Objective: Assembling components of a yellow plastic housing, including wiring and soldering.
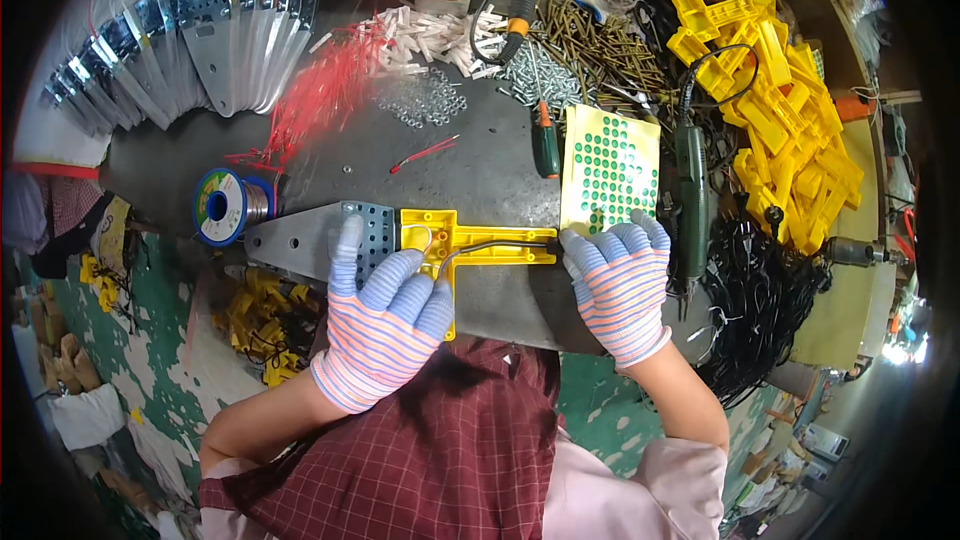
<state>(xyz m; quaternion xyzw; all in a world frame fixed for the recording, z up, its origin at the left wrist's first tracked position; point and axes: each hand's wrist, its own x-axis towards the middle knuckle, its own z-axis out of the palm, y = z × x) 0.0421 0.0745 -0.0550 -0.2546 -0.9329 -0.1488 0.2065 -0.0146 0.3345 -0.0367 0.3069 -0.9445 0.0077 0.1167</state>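
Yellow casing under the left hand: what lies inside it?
A dark cable along the yellow casing, and a pale wire. The left hand covers part; anything beneath is hidden.

Tabletop [500, 175], middle: bare lane between spool [224, 206] and screwdriver [545, 145]; one short red wire [424, 153] lies in it.
Lane, far side: blocked by washers [428, 100], white sleeves [425, 38] and screws [545, 78].
Lane, near side: bounded by metal plate [300, 240] and yellow housing [505, 252], left hand [385, 320] across both.
Near edge: bare patch between housing stem and edge, right hand [622, 290] closing its right end.
Right side: sticker sheet [575, 180], green power tool [691, 205], black cables [765, 300], yellow parts heap [790, 130]; crowded.
Left side: bare strip between spool and stacked brackets [215, 45].
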